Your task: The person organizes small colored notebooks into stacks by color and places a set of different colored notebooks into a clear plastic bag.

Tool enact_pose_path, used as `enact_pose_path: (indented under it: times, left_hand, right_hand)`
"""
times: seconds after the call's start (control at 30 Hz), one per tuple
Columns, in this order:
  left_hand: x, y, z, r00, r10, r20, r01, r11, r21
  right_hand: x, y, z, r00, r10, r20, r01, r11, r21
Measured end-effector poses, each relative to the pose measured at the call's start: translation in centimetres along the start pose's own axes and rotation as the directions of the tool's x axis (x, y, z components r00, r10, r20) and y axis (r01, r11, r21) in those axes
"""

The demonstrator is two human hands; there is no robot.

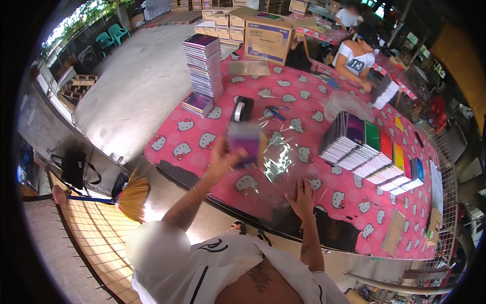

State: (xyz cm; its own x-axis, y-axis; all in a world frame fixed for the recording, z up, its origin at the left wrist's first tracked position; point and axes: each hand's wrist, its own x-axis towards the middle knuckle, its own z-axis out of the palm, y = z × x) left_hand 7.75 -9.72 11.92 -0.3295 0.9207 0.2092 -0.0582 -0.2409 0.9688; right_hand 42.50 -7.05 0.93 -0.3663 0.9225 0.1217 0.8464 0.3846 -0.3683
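My left hand [224, 159] is closed around a purple-covered notebook [246, 147], or a small stack of them, raised over the near part of the table; motion blurs it. Fingers spread, my right hand [302, 200] rests palm down at the near edge of the pink table cover [246, 183] and holds nothing. Shiny clear plastic [278, 161] lies between the two hands. Just beyond the held notebook stands a black tape dispenser [242, 108]. To the right are upright rows of spiral notebooks [349, 152] with purple, green, red, yellow and blue covers.
A tall notebook stack [203, 66] rises at the far left, a short stack [198, 104] before it. Behind stands an open carton [267, 41]. A co-worker [354, 61] sits across the table. Blue pens [276, 112] and a cardboard piece [394, 231] lie on the cover.
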Motion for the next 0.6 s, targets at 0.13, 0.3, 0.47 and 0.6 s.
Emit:
enact_pose_path:
  times: [0.13,0.3,0.47,0.6]
  left_hand:
    - [11.9,-1.4,-11.1,0.794,-0.103,-0.600,0.111,0.994,-0.023]
    - [21.2,-8.1,-21.5,0.691,-0.360,-0.627,0.218,0.931,-0.294]
    - [22.2,-10.3,-22.7,0.793,-0.368,-0.486,0.452,0.890,0.064]
    - [20.3,-8.7,-17.2,0.854,-0.118,-0.506,0.300,0.907,0.296]
  right_hand:
    - [-0.4,-0.3,0.8,0.998,0.048,0.038,-0.045,0.996,-0.080]
    - [0.4,-2.4,1.6,0.991,0.122,0.054,-0.118,0.990,-0.071]
    - [0.0,-3.0,1.5,0.993,0.096,0.071,-0.091,0.993,-0.081]
    - [0.8,-2.0,0.8,0.988,0.087,0.125,-0.077,0.993,-0.084]
